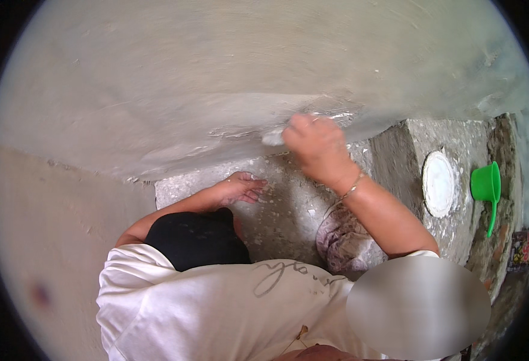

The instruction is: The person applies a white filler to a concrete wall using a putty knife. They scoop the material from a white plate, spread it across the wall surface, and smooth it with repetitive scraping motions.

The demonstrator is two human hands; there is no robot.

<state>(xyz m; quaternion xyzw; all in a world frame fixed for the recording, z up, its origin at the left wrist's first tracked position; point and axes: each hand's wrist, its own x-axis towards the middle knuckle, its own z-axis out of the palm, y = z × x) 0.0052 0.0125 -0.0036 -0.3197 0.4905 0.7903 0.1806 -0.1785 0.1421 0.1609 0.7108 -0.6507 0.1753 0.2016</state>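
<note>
My right hand [316, 144] is closed in a fist close to the low part of the plastered wall [204, 66]. At its left side a small white piece [273, 137] sticks out against the wall; motion blurs it and its kind does not show. Rough ridges and a shiny wet-looking patch mark the wall around this hand. My left hand [240, 187] is held lower and to the left, over the speckled floor, fingers stretched out and nothing in them. A bracelet circles my right wrist.
On the ledge [418, 144] at right lies a round white plate [438, 183] coated in white paste. Beside it is a green dipper [486, 182]. Farther right sits a dark printed packet [523, 249]. A crumpled, dusty bag or cloth [344, 240] rests under my right forearm.
</note>
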